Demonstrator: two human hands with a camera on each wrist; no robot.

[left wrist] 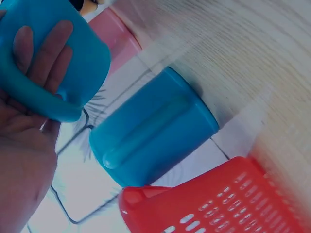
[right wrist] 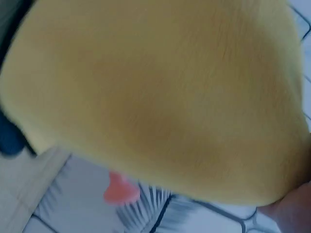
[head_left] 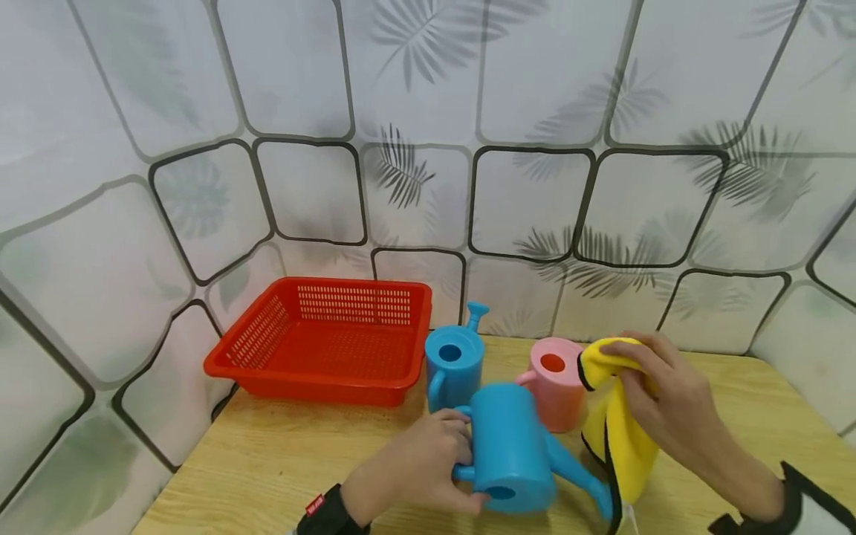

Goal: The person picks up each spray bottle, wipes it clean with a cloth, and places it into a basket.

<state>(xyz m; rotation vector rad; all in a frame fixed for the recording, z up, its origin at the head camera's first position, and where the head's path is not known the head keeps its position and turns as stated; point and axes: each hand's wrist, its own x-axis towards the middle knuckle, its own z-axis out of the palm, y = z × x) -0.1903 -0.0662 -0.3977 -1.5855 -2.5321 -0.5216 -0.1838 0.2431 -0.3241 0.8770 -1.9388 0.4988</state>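
My left hand (head_left: 428, 461) grips the handle of a blue watering can (head_left: 511, 446), which is tipped with its top opening toward me and its long spout pointing right. The left wrist view shows my fingers passing through the handle and lying against the can's wall. My right hand (head_left: 669, 409) pinches a yellow cloth (head_left: 625, 446) with black edging by its upper part. The cloth hangs down beside the spout and overlaps its tip. Most of the right wrist view is covered by the cloth (right wrist: 160, 102).
A second blue watering can (head_left: 455, 364) stands upright behind the held one, beside a red perforated basket (head_left: 321, 394). Right of it stands a pink watering can (head_left: 558, 394), partly behind the cloth. All are on a wooden table (head_left: 267, 453) against a patterned backdrop (head_left: 421, 193).
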